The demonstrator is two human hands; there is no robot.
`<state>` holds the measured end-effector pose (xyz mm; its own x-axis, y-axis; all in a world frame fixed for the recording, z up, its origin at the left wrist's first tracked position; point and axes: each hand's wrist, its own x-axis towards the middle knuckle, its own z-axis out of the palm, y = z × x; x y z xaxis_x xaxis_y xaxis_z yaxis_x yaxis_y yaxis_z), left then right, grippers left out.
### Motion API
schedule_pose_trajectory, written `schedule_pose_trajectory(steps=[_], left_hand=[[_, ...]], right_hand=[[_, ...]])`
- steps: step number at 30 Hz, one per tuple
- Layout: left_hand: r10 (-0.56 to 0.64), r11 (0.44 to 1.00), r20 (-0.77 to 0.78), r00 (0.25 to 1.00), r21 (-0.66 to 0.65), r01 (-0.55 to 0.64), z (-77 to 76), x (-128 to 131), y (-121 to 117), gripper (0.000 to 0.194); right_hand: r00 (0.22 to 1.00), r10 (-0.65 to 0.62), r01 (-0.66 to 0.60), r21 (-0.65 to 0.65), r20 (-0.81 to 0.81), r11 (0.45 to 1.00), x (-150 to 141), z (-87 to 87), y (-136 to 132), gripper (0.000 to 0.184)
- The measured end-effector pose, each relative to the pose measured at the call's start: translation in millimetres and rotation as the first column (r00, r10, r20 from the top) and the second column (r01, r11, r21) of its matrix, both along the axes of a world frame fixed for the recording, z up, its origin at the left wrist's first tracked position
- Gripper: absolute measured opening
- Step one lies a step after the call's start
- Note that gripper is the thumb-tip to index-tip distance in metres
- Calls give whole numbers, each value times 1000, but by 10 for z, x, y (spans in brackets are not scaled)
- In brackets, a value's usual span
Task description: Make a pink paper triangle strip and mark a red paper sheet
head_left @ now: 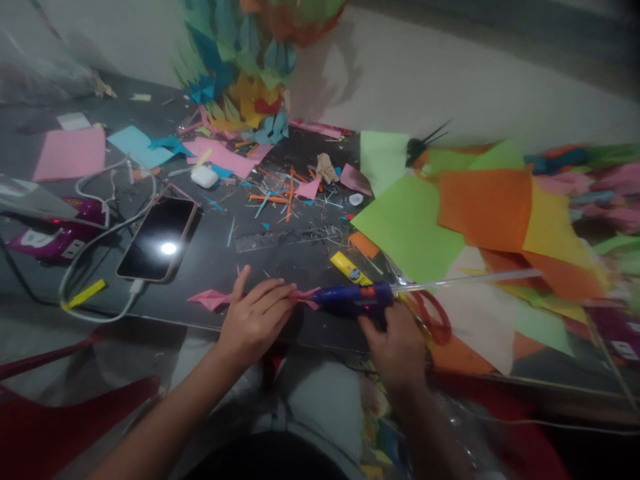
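Note:
My right hand (pixel 400 343) is wrapped around the handle of a blue hot glue gun (pixel 345 298), with a long clear glue stick (pixel 470 281) sticking out of its back. The gun's nozzle points left and meets the right end of a pink folded paper piece (pixel 213 299). My left hand (pixel 257 320) lies over the middle of that piece and holds it at the table's front edge, fingers together and thumb raised. Its pointed left end shows beyond my hand; the middle is hidden under my fingers. Red-handled scissors (pixel 435 317) lie beside my right hand.
A phone (pixel 159 240) on a white cable lies at left. Behind my hands are a clear ruler (pixel 285 238), a yellow glue stick tube (pixel 350 268) and paper scraps. Coloured sheets (pixel 485 207) pile up at right. A folded-paper construction (pixel 240 67) stands at the back.

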<state>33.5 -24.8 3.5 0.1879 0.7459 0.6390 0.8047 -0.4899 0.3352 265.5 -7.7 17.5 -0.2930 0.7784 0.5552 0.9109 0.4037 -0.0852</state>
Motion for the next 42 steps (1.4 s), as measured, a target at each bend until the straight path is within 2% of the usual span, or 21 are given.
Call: schedule_pose_trajectory(steps=[15,30,35,42], left_hand=[[5,1000,8,1000,-3,-5,5,7,-5,8],[19,1000,-5,1000,-3,-19,2,6,2,10],[7,1000,-12,1000,-17,-7,11,1,4,9],[16,1000,-6,1000,-22,-17,5,3,-4,9]], right_hand=[[997,-26,21,75,77,997,33,-20,11,20],[999,-39,40,24,-30,999,37,-24,1,20],[996,-81,81,2,-22,997,37,-34,3,17],[997,-71,71,20,-31,997,40,-35,20,20]])
